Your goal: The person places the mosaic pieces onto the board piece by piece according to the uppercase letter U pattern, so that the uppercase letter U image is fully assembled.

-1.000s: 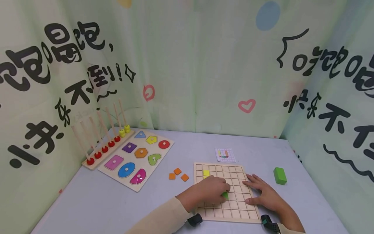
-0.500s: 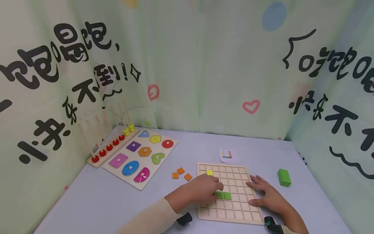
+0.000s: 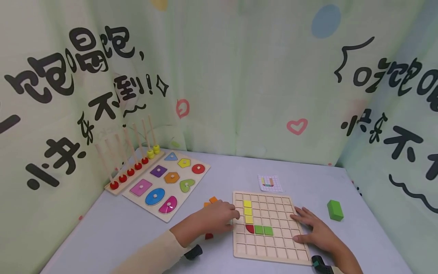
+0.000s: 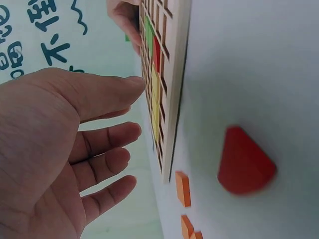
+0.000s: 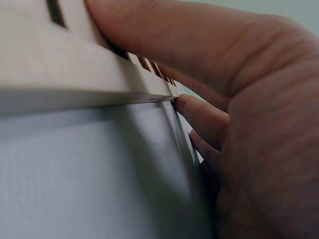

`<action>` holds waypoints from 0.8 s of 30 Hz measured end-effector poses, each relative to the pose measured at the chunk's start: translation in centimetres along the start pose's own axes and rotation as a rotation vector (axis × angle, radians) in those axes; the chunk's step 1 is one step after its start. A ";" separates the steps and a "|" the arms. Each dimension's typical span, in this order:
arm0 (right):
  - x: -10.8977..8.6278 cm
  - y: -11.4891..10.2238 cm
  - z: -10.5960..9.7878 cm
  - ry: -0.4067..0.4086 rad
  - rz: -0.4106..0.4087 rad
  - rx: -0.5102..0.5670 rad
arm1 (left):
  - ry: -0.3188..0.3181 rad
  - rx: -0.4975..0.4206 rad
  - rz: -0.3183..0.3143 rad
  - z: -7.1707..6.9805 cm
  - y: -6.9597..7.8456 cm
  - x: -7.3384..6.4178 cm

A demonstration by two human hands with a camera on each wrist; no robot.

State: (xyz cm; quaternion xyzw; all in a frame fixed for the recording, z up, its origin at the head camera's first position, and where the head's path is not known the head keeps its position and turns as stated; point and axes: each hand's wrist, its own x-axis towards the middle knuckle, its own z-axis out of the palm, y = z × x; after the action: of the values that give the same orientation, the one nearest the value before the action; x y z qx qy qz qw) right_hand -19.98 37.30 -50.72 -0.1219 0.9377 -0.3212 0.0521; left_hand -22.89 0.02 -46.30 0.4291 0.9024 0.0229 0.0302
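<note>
A wooden grid board point(image 3: 270, 255) lies on the table. Set in its cells are three yellow tiles point(image 3: 248, 211) in a column, a red rounded piece point(image 3: 250, 228) below them and two green tiles point(image 3: 264, 230) beside the red. My left hand point(image 3: 219, 217) hovers by the board's left edge, fingers relaxed and nothing held. Beneath it a loose red piece point(image 4: 244, 164) with a curved side lies on the table, near orange tiles point(image 4: 183, 189) partly covered by the hand in the head view. My right hand point(image 3: 316, 232) rests at the board's right edge, thumb over the frame point(image 5: 124, 74).
Behind the board lies a small pattern card point(image 3: 270, 183). A green block point(image 3: 335, 210) stands to the right. At the left are a shape puzzle board point(image 3: 164, 213) and a peg rack point(image 3: 116, 189) with red and yellow beads. Curtains surround the table.
My left hand has moved left off the board, uncovering the red piece, the green tiles and the lower yellow tiles. The right hand stays at the edge. The head view has shifted slightly.
</note>
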 end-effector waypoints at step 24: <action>-0.1 -0.2 0.0 0.004 -0.001 -0.045 | -0.094 -0.176 0.043 0.9 -3.0 -6.4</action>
State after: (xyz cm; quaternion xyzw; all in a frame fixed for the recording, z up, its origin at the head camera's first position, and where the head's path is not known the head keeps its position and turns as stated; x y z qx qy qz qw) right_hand -19.82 37.22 -50.60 -0.1227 0.9447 -0.3003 0.0474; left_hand -21.13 -6.78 -47.19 0.4446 0.8852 0.0827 0.1095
